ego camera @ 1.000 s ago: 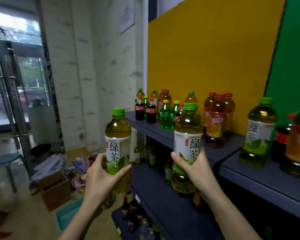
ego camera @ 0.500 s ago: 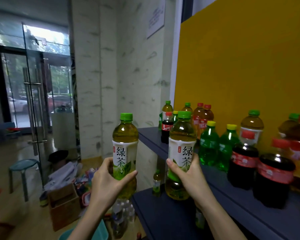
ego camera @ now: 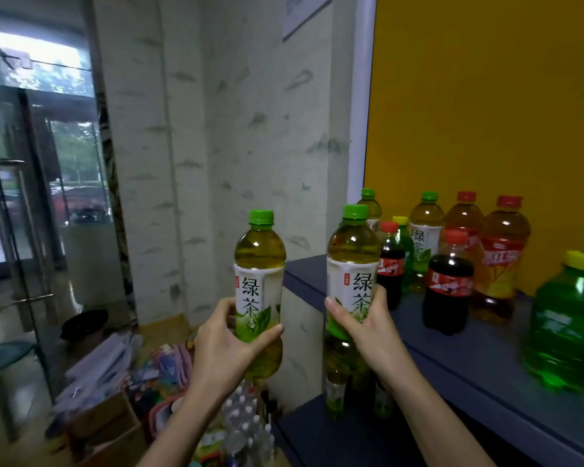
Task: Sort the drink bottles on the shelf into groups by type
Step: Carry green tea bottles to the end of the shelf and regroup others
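Note:
My left hand [ego camera: 221, 345] grips a green-capped green tea bottle [ego camera: 258, 264] upright, off the left end of the shelf. My right hand [ego camera: 368, 326] holds a second green tea bottle [ego camera: 353, 261] upright at the shelf's front edge. On the dark blue top shelf [ego camera: 469, 345] stand two cola bottles [ego camera: 447, 281], red-capped iced tea bottles [ego camera: 499, 257], two more green tea bottles [ego camera: 425, 230] at the back, a yellow-capped green soda behind the cola, and a large green soda bottle [ego camera: 568, 321] at right.
A lower shelf [ego camera: 334, 436] carries more bottles under my right hand. Left of the shelf, the floor holds a cardboard box [ego camera: 105, 429], papers, small water bottles [ego camera: 246, 426] and a stool [ego camera: 0, 365]. A marble pillar and glass doors stand behind; a yellow wall backs the shelf.
The view has swung left and closer to the shelf's left end. Both hands still carry their green tea bottles, now nearer the left-end group of bottles.

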Tool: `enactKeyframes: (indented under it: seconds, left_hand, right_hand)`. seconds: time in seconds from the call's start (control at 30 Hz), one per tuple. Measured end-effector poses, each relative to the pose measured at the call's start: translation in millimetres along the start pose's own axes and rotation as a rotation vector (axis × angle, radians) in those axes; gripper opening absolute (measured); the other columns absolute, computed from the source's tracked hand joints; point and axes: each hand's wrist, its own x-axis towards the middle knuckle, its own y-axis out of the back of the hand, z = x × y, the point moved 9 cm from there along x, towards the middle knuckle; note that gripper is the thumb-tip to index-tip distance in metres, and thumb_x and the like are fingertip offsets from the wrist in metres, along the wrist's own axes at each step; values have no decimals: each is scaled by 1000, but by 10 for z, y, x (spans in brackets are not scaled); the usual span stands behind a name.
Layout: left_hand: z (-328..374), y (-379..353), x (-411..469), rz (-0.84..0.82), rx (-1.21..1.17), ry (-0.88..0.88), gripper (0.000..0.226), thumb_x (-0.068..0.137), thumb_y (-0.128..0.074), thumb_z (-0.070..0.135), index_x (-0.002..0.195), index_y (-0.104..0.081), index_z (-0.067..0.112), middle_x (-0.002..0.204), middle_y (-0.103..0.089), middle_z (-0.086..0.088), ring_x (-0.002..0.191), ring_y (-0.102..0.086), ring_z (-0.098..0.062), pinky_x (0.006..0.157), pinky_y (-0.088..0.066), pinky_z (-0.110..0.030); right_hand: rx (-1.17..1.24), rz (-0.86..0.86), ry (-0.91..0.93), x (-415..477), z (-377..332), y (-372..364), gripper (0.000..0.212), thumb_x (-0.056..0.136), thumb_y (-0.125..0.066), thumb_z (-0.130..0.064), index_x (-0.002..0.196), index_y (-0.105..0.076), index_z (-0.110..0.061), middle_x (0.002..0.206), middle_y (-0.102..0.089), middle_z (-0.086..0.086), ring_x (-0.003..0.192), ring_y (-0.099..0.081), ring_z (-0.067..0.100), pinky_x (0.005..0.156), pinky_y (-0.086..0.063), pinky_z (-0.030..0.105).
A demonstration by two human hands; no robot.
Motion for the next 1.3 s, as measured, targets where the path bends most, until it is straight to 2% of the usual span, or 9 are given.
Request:
enactKeyframes:
  seconds: [0.33, 0.5, 0.67, 0.8, 0.9, 1.0, 1.1, 1.2, 1.3]
  left_hand:
    - [-414, -440, 1282, -218, -109, -82, 48, 59, -82, 34, 96, -51, 33, 92, -60, 17, 89, -59, -2, 73, -51, -22]
    - [-525, -901, 1797, -288, -164, -113, 51, 58, -83, 36, 99, -53, 28, 98, -65, 8, 91, -63, -10, 82, -55, -38]
    - [-581, -1434, 2141, -371, -241, -116, 47, 58, -85, 36, 88, -50, 37, 94, -62, 17, 92, -63, -9, 85, -54, -41]
    - [-651, -1810, 2308, -432, -292, -120, 46, 58, -84, 35, 88, -50, 37, 91, -60, 24, 89, -61, 0, 84, -53, -32]
    - [-673, -2046, 2353, -506, -325, -131, 44, 62, -82, 32, 91, -49, 38, 93, -59, 24, 89, -58, 7, 81, -53, -26]
    - [-703, -2219, 2406, -560, -368, -129, 49, 60, -82, 33, 98, -51, 35, 98, -62, 20, 91, -60, 5, 81, -54, -27]
    - [-729, -2381, 2448, -619, -402, -138, 55, 58, -82, 36, 104, -53, 28, 104, -65, 12, 93, -62, 1, 82, -56, -30]
    - [-724, -2517, 2496, -674, -425, -166, 62, 58, -82, 36, 111, -52, 25, 110, -64, 10, 98, -61, -1, 86, -55, -31]
    - [-717, -2634, 2516, -791, -459, -187, 59, 56, -80, 47, 105, -48, 39, 110, -60, 17, 104, -58, -1, 89, -53, -30]
  right_hand:
    - [-48, 175, 14, 917, 304, -293, 53, 84, -62, -25, 124, -27, -23, 111, -52, -12, 104, -52, 1, 81, -49, 17]
    - [-135, 283, 60, 1319, 475, -173, 47, 84, -62, -22, 118, -30, -20, 104, -52, -15, 97, -53, -4, 72, -49, 10]
    - [-251, 357, 61, 1627, 672, -22, 45, 84, -62, -25, 115, -29, -21, 105, -50, -14, 102, -53, 4, 83, -48, 21]
    - [-312, 392, 43, 1693, 784, 24, 50, 85, -61, -29, 121, -28, -23, 117, -49, -6, 111, -50, 6, 94, -46, 29]
    - [-335, 404, 37, 1696, 823, 42, 50, 85, -60, -30, 124, -28, -25, 119, -49, -10, 112, -49, 1, 92, -45, 22]
    - [-371, 442, 28, 1699, 821, 110, 49, 86, -58, -28, 124, -29, -23, 119, -47, -13, 109, -47, -8, 84, -42, 5]
    - [-401, 463, 6, 1687, 826, 154, 48, 86, -58, -31, 124, -30, -24, 119, -47, -16, 108, -44, -16, 84, -40, 1]
    - [-434, 488, -5, 1672, 825, 153, 61, 79, -55, -47, 131, -28, -27, 126, -45, -17, 116, -41, -14, 96, -39, 10]
    - [-455, 531, -10, 1631, 829, 127, 62, 81, -49, -62, 133, -29, -34, 129, -46, -20, 123, -40, -8, 105, -35, 24]
